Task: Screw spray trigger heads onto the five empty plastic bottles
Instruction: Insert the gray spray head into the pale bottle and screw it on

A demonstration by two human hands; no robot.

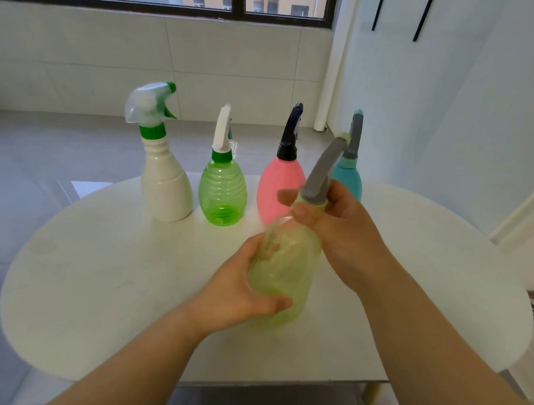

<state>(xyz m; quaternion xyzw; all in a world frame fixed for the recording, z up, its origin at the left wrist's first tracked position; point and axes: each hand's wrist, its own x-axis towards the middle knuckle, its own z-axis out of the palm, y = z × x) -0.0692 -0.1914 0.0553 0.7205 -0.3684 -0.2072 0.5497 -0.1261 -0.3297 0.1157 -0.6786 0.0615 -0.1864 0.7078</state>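
A pale yellow-green translucent bottle [286, 263] is tilted above the white table, held in both hands. My left hand [242, 284] grips its lower body from the left. My right hand [338, 226] grips the collar of its grey spray trigger head [322, 168], which sits on the bottle's neck and points up to the right. Behind stand a white bottle [166, 189] with a clear and green trigger, a green ribbed bottle [222, 192] with a white trigger, a pink bottle [274, 186] with a black trigger, and a teal bottle [349, 179] with a grey trigger, partly hidden by my right hand.
The round white table [108, 272] carries the four standing bottles in a row along its far side. Beyond it are a grey tiled floor, a low white wall under a window, and a white wall on the right.
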